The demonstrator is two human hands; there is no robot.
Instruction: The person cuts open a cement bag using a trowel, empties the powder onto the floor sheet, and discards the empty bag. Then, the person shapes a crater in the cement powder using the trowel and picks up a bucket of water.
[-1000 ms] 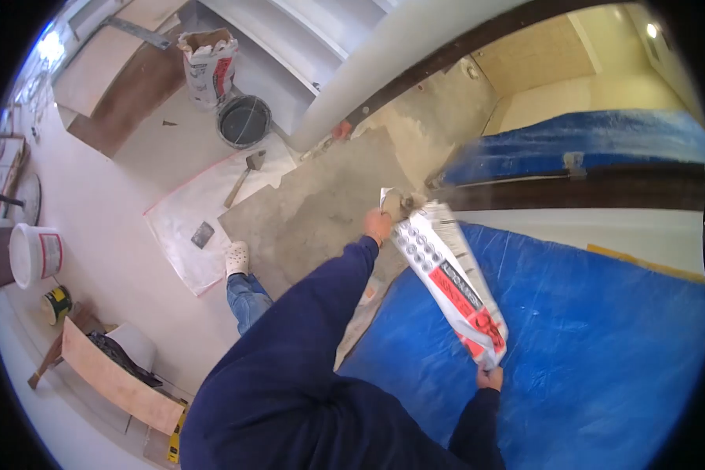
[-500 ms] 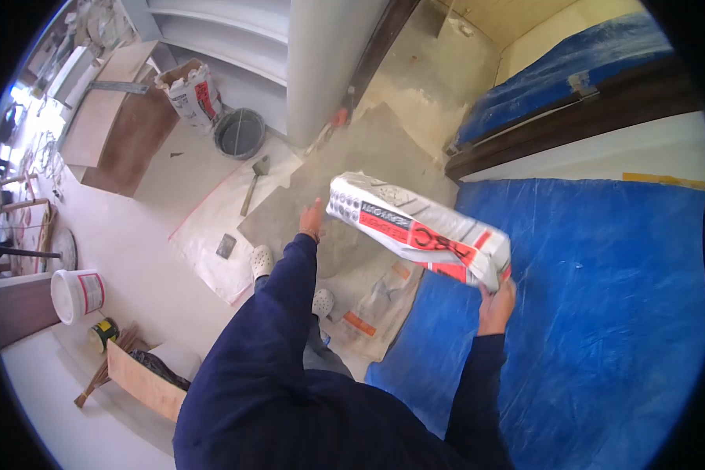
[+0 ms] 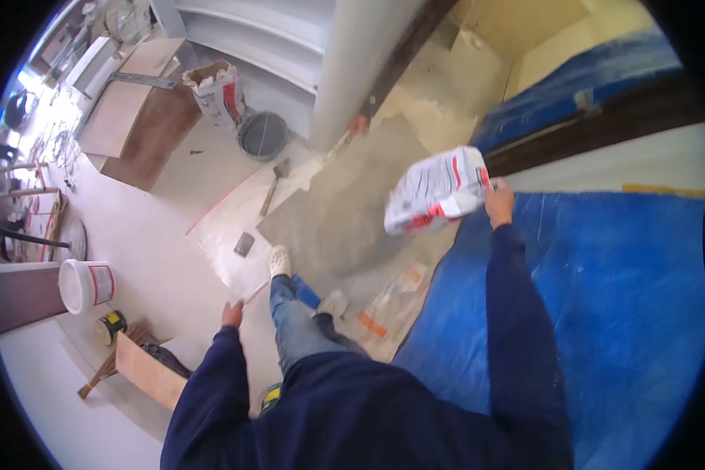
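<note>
My right hand (image 3: pixel 500 205) grips a white and red printed paper bag (image 3: pixel 439 192) by its upper right corner. The bag hangs tilted in the air above the grey dusty sheet (image 3: pixel 345 196), blurred by motion. Low at my left side, my left hand (image 3: pixel 233 315) is off the bag with nothing visible in it; its fingers look loosely apart, though small in view. On the pale plastic sheet ahead of my feet lie a trowel-like tool (image 3: pixel 274 186) with a handle and a small dark rectangular piece (image 3: pixel 244 244).
Blue plastic sheeting (image 3: pixel 587 313) covers the right side. A black bucket (image 3: pixel 263 136) and an open paper bag (image 3: pixel 215 94) stand by white shelves (image 3: pixel 251 31). A wooden box (image 3: pixel 145 117) is at upper left, a white tub (image 3: pixel 86 286) at left.
My left hand has come off the bag and dropped to my left side. The bag has turned and swung up in my right hand, which has risen. One foot has stepped forward.
</note>
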